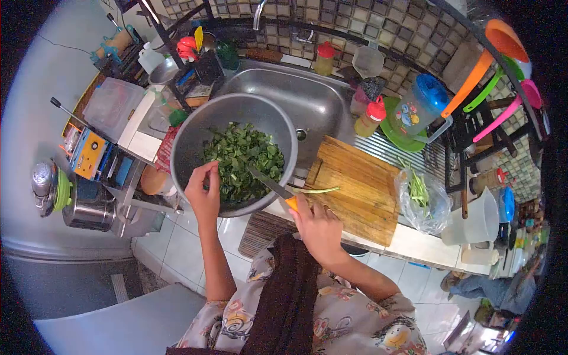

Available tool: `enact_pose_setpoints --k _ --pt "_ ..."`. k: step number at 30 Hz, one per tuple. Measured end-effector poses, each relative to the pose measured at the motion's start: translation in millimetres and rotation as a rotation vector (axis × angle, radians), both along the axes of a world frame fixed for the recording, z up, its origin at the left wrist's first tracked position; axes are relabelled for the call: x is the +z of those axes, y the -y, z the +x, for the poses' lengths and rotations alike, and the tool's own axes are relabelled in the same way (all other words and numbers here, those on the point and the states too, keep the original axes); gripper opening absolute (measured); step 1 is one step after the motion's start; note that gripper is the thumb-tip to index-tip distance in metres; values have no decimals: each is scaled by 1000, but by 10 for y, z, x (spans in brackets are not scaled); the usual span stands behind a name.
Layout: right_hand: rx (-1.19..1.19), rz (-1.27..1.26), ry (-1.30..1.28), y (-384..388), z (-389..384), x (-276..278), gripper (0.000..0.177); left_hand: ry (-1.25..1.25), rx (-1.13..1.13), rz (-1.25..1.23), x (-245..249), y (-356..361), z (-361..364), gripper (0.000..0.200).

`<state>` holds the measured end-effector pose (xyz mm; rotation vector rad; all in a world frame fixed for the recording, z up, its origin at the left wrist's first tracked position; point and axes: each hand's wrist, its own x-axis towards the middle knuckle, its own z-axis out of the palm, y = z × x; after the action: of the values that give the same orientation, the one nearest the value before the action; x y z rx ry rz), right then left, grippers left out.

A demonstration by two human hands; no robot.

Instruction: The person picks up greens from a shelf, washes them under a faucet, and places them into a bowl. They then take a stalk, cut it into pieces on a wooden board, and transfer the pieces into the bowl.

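Note:
A large grey bowl (pixel 192 127) rests over the left part of the sink and holds chopped green leaves (pixel 248 155). At its near left rim, my left hand (pixel 204 186) has its fingers pinched together; what they hold, if anything, is too small to tell. My right hand (pixel 316 225) is closed on the orange handle of a knife (pixel 269 184), whose blade reaches over the bowl's rim to the leaves. Just above that hand, a thin green stem (pixel 319 190) lies at the left edge of a wooden cutting board (pixel 361 189).
Right of the board lies a clear plastic bag (pixel 423 201) with green stems. Behind it are a green plate (pixel 393 133) and a blue-lidded pitcher (pixel 420 109). Bottles stand by the metal sink (pixel 313 94). Colourful ladles (pixel 473 77) hang at the upper right.

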<state>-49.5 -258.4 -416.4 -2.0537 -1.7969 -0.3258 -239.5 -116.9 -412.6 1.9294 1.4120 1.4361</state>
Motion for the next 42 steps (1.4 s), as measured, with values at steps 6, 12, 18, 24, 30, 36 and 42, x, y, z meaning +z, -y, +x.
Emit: enact_pose_setpoints --k 6,12,18,24,30,36,42 --pt "-5 -33 11 29 -2 -85 46 -354 -247 147 111 99 63 21" --pt "25 -18 49 27 59 -62 47 -466 -323 250 108 101 201 19" --pt "28 -36 58 38 91 -67 45 -537 -393 285 200 26 252 12" --pt "28 -30 49 36 132 -19 43 -500 -496 232 319 -102 178 11" --pt "33 -33 33 36 135 11 43 -484 -537 126 422 -60 219 14" --pt "64 0 20 28 157 10 45 -523 -651 97 293 -131 247 15" --pt "47 -39 19 54 162 -16 45 -464 -559 121 258 -199 241 11"
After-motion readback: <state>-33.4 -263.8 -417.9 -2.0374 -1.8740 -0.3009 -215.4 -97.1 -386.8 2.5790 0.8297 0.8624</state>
